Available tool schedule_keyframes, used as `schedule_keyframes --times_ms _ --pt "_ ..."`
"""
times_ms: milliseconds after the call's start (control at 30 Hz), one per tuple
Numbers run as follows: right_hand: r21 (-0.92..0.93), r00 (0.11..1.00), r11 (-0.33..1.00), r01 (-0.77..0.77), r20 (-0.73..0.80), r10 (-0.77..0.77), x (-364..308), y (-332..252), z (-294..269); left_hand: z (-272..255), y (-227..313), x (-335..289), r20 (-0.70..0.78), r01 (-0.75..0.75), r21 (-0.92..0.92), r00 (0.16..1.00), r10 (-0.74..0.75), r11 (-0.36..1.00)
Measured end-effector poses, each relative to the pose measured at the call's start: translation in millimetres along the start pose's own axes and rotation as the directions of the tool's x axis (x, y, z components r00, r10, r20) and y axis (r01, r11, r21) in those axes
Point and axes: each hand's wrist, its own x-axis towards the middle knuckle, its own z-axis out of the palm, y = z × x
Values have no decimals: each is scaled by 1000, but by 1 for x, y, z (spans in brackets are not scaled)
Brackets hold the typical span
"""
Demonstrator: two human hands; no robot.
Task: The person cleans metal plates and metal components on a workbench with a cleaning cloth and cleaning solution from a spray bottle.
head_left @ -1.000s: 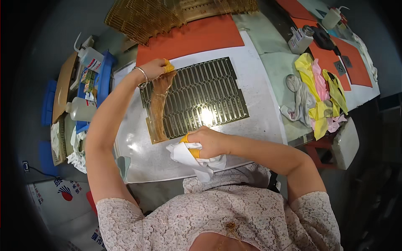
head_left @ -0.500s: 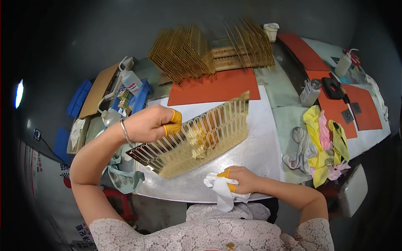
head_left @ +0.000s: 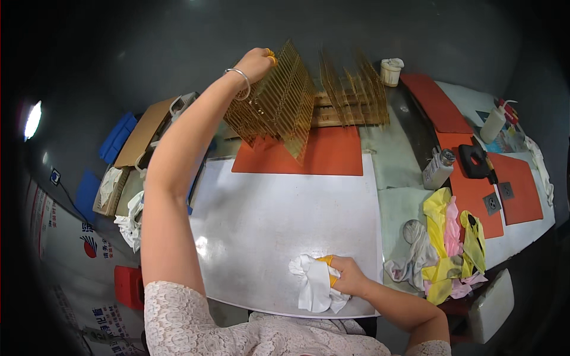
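Note:
My left hand point(head_left: 255, 66), arm stretched far forward, pinches the upper edge of a thin gold metal sheet with rows of slots point(head_left: 292, 98). The sheet stands on its edge beside several similar ones leaning in a wooden rack point(head_left: 338, 115); its lower corner reaches over an orange mat point(head_left: 332, 155). Yellow finger cots cover the fingertips that show. Near the front edge of the white work surface point(head_left: 261, 219), my right hand point(head_left: 350, 276) is closed around a crumpled white cloth point(head_left: 314, 291), which rests on that surface.
More gold sheets point(head_left: 371, 89) fill the rack's right side, near a white cup point(head_left: 391, 72). At the right lie yellow gloves point(head_left: 438, 237), a grey cloth point(head_left: 415, 252), a metal-topped bottle point(head_left: 439, 169) and a squeeze bottle point(head_left: 494, 124). A cardboard piece point(head_left: 145, 133) lies left.
My left hand has carried the gold sheet from above the work surface forward to the rack, now upright. My right hand keeps the white cloth near the front edge.

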Motion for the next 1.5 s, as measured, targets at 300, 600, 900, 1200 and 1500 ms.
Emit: schedule_keyframes --times_ms 300,600,900,1200,1500 --pt "-71 997 995 75 10 -75 -1 6 -4 82 -40 116 -86 44 304 996 -19 952" --pt "33 996 996 81 26 -82 4 0 -7 81 -59 154 362 -266 858 920 -151 439" --pt "-5 999 999 36 21 -36 1 2 -6 82 13 112 -112 211 376 977 -181 902" --pt "-19 999 1000 10 41 -9 3 3 -5 121 15 126 53 164 274 981 -185 948" --pt "-83 1000 996 10 27 -8 -5 10 3 52 21 55 -23 -92 111 995 95 990"
